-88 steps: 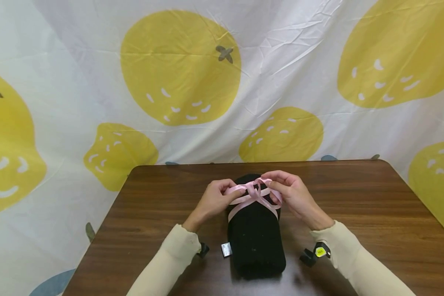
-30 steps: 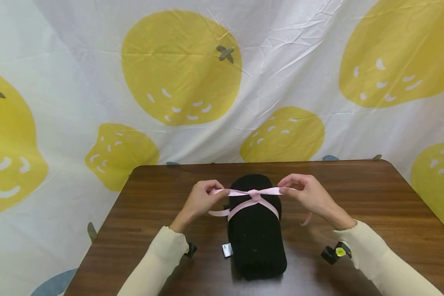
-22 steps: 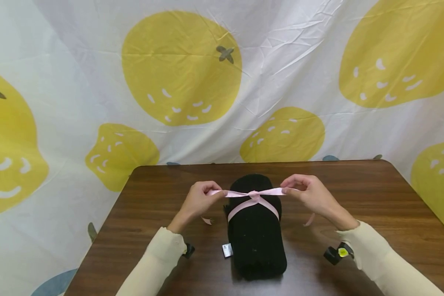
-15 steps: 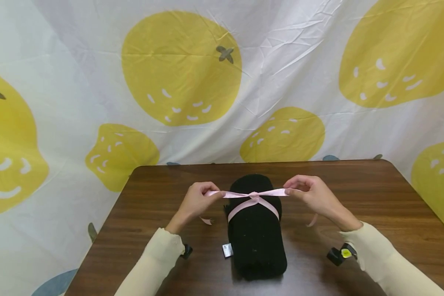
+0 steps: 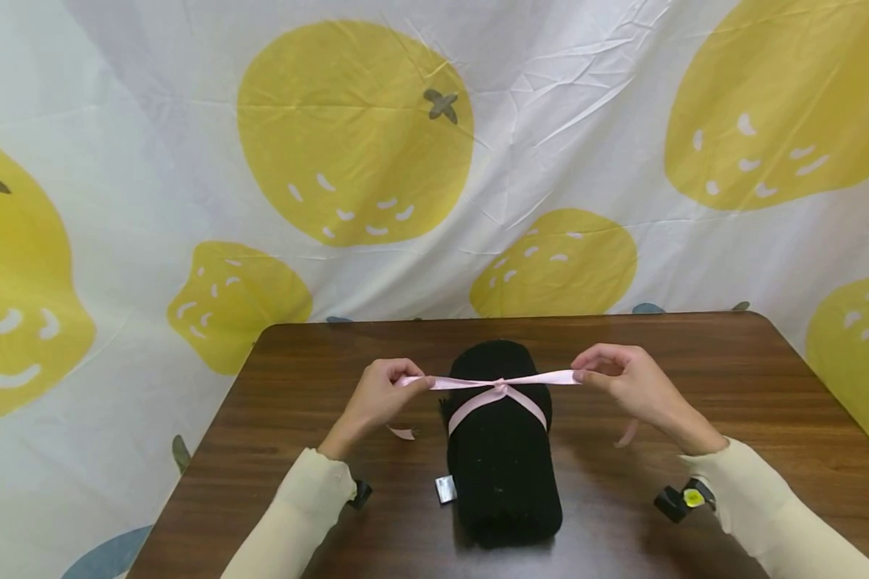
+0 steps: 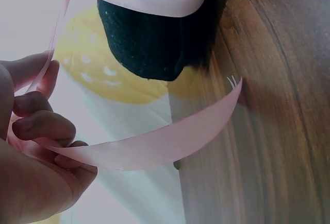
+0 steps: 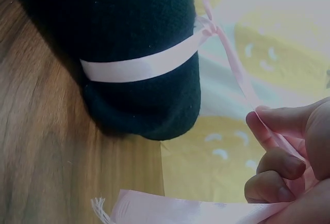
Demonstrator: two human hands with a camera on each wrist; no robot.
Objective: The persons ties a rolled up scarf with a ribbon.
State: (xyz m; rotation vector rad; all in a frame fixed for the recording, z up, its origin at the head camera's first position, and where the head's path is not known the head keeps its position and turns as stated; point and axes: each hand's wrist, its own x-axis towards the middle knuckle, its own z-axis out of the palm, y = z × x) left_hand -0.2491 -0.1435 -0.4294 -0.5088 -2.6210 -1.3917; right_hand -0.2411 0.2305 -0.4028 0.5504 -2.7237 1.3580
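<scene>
A bundle of black cloth (image 5: 505, 474) lies lengthwise on the table, a pink ribbon (image 5: 471, 404) looped around its far half. Where the ribbon crosses on top there is a small knot (image 5: 500, 384). My left hand (image 5: 378, 400) pinches one ribbon length between thumb and forefinger, left of the bundle. On the other side my right hand (image 5: 633, 386) pinches the opposite length. Both lengths run nearly straight from knot to fingers. A frayed ribbon tail (image 6: 160, 144) hangs out past the left hand's curled fingers; another tail (image 7: 191, 208) hangs from the right hand.
The bundle rests on a brown wood-grain table (image 5: 261, 482). A small white tag (image 5: 445, 489) sticks out from its left side. Behind the table's far edge hangs a white curtain (image 5: 376, 289) printed with yellow fruit. Each wrist carries a small black camera (image 5: 672, 503).
At first the hands held ribbon loops close over the bundle. They have since moved apart, left and right, drawing the lengths straight and the knot small. The bundle has stayed put.
</scene>
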